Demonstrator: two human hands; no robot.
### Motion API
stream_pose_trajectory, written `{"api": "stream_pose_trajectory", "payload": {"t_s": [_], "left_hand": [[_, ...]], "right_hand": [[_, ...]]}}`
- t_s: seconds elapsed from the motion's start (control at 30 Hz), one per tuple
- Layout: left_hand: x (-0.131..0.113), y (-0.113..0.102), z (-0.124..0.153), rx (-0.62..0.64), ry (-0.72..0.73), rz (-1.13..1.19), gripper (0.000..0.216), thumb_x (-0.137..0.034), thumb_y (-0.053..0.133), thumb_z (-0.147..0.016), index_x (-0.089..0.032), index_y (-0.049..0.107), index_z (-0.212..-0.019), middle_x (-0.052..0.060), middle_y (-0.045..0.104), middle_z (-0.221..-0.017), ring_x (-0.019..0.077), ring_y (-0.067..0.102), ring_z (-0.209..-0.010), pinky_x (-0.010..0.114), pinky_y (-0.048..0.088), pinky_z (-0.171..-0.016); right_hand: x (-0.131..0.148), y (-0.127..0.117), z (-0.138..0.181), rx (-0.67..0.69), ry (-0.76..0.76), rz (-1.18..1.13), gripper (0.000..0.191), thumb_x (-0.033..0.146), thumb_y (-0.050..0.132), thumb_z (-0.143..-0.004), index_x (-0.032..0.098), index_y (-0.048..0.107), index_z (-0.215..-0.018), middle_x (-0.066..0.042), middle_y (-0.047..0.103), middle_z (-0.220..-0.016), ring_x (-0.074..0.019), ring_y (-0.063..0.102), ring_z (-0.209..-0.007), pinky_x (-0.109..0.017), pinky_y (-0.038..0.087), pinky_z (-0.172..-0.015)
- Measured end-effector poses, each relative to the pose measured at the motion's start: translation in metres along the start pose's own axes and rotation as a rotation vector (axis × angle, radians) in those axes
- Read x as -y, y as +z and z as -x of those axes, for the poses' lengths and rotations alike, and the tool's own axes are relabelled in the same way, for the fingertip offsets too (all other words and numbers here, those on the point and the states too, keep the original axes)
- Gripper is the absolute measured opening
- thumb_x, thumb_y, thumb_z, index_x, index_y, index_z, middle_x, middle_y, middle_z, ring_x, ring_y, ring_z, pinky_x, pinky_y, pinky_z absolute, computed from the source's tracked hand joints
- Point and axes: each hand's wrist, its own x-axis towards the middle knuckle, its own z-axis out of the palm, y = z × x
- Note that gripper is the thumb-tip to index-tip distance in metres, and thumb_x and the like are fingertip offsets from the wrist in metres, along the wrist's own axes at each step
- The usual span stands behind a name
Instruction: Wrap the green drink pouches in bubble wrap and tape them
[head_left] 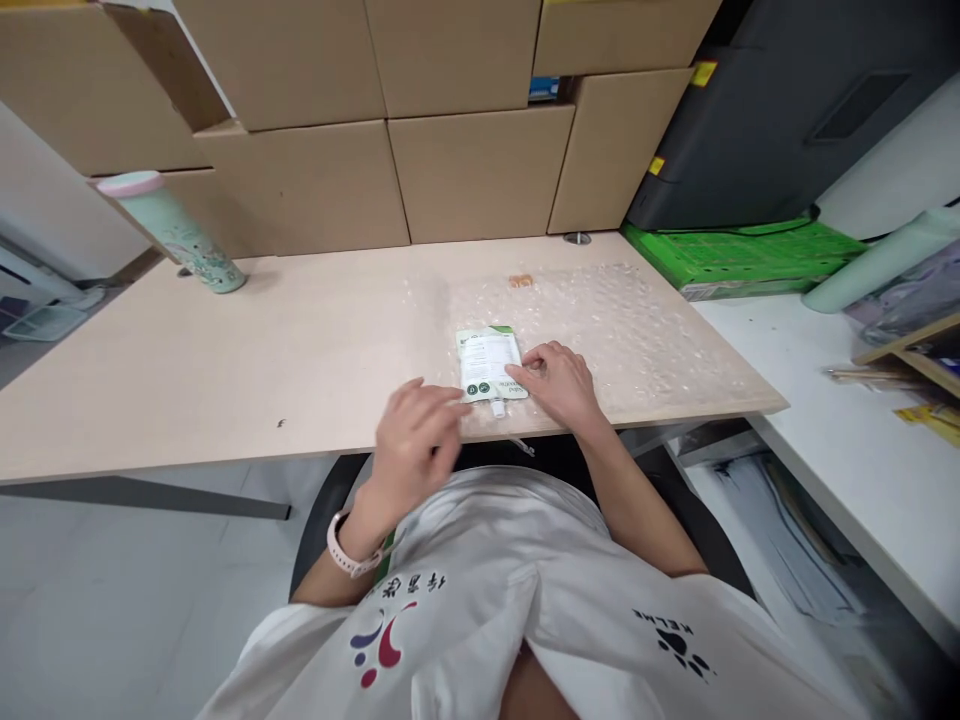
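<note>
A small white and green spouted pouch [489, 362] lies flat on a sheet of clear bubble wrap [600, 325] near the front edge of the wooden desk [225, 360]. My right hand [561, 380] rests on the pouch's right edge, fingers stretched out flat on it. Just left of the pouch, my left hand [414, 440] hovers over the desk's front edge, blurred by motion, fingers loosely curled and holding nothing I can make out. A pale watch sits on that wrist.
A mint green bottle [176, 235] stands at the desk's back left. Cardboard boxes [450, 130] line the back. A small orange item [520, 281] lies on the bubble wrap. A green crate [739, 257] and a black case sit at the right, beside a white table [840, 420].
</note>
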Motion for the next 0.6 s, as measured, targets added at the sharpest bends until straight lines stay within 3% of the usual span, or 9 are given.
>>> {"api": "stream_pose_trajectory", "payload": {"t_s": [0.07,0.1,0.2,0.3,0.4,0.47,0.53,0.6], "left_hand": [[-0.008,0.004,0.001,0.295,0.095,-0.036,0.021,-0.021,0.058,-0.092,-0.02,0.067,-0.11,0.009,0.075,-0.113,0.0269,0.07,-0.104,0.053,0.049,-0.107],[-0.01,0.007,0.003,0.38,0.1,-0.066,0.023,-0.024,0.058,-0.093,-0.018,0.067,-0.113,0.012,0.075,-0.116,0.0287,0.07,-0.107,0.053,0.05,-0.106],[-0.009,0.017,0.01,0.447,0.043,-0.081,0.03,-0.029,0.056,-0.095,-0.016,0.066,-0.12,0.015,0.071,-0.125,0.0309,0.067,-0.117,0.047,0.057,-0.099],[-0.007,0.031,0.016,0.391,-0.014,-0.007,0.03,-0.027,0.056,-0.095,-0.017,0.066,-0.122,0.015,0.069,-0.131,0.0316,0.064,-0.125,0.048,0.057,-0.102],[-0.007,0.038,0.018,0.311,-0.054,0.127,0.03,-0.025,0.057,-0.095,-0.018,0.067,-0.122,0.015,0.068,-0.132,0.0307,0.062,-0.129,0.051,0.053,-0.108],[-0.006,0.032,0.016,0.274,-0.1,0.267,0.025,-0.024,0.057,-0.095,-0.02,0.07,-0.116,0.012,0.072,-0.127,0.0267,0.066,-0.123,0.046,0.055,-0.107],[-0.001,0.018,0.012,0.186,-0.236,0.388,0.019,-0.024,0.058,-0.095,-0.021,0.073,-0.106,0.009,0.076,-0.117,0.0216,0.071,-0.112,0.038,0.058,-0.1],[0.009,0.001,0.01,-0.04,-0.465,0.374,0.015,-0.027,0.061,-0.093,-0.02,0.074,-0.096,0.008,0.077,-0.106,0.0196,0.073,-0.102,0.034,0.058,-0.094]], "right_hand": [[0.003,0.001,-0.004,0.03,0.07,-0.129,0.022,0.043,0.072,-0.078,0.021,0.066,-0.079,-0.003,0.069,-0.083,-0.0219,0.065,-0.08,-0.043,0.052,-0.082],[0.005,0.002,-0.005,0.05,0.094,-0.226,0.022,0.042,0.072,-0.078,0.021,0.066,-0.081,-0.003,0.07,-0.082,-0.0206,0.065,-0.078,-0.041,0.054,-0.079],[0.012,0.007,-0.008,0.151,0.115,-0.543,0.033,0.034,0.069,-0.078,0.021,0.062,-0.107,-0.004,0.074,-0.092,-0.0184,0.069,-0.074,-0.033,0.057,-0.063],[0.021,0.013,-0.014,0.216,0.082,-0.689,0.049,0.023,0.062,-0.076,0.023,0.056,-0.125,-0.007,0.073,-0.107,-0.0167,0.068,-0.068,-0.028,0.055,-0.048],[0.03,0.014,-0.02,0.106,0.073,-0.699,0.033,0.02,0.056,-0.076,0.021,0.066,-0.108,-0.006,0.072,-0.101,-0.0125,0.062,-0.053,-0.026,0.052,-0.043],[0.038,0.012,-0.02,0.027,0.087,-0.733,0.024,0.021,0.056,-0.077,0.02,0.068,-0.098,-0.004,0.072,-0.095,-0.0101,0.057,-0.047,-0.025,0.051,-0.041],[0.046,0.012,-0.014,-0.003,0.094,-0.808,0.019,0.024,0.058,-0.078,0.021,0.068,-0.093,-0.003,0.072,-0.094,-0.0095,0.058,-0.049,-0.024,0.052,-0.043],[0.056,0.017,-0.005,0.02,0.091,-0.902,0.017,0.028,0.062,-0.077,0.021,0.067,-0.092,-0.002,0.072,-0.096,-0.0091,0.06,-0.052,-0.023,0.052,-0.045]]}}
